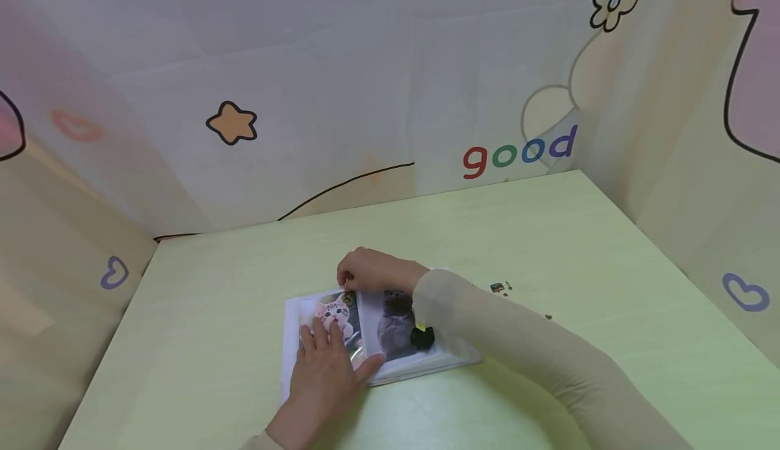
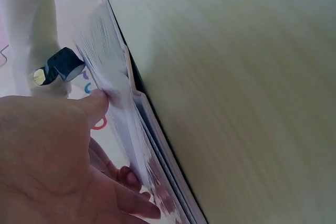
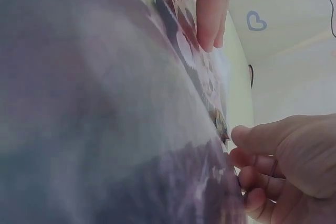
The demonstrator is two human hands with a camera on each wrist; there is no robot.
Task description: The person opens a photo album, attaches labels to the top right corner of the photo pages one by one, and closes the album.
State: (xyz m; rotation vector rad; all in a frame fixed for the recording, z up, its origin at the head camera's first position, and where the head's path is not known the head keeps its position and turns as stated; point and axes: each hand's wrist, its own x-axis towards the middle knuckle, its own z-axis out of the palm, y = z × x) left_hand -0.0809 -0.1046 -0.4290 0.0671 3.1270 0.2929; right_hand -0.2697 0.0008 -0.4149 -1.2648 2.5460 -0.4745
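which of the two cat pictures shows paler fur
The left-page cat picture, partly under the left hand: its fur is whitish, while the right-page cat picture shows dark grey fur.

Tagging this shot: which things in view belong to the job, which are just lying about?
In the job:
photo album, open
cat picture on its left page
left hand, over that page
right hand, at the album's top edge

Likely not:
small bits right of the album, untouched
printed cloth behind
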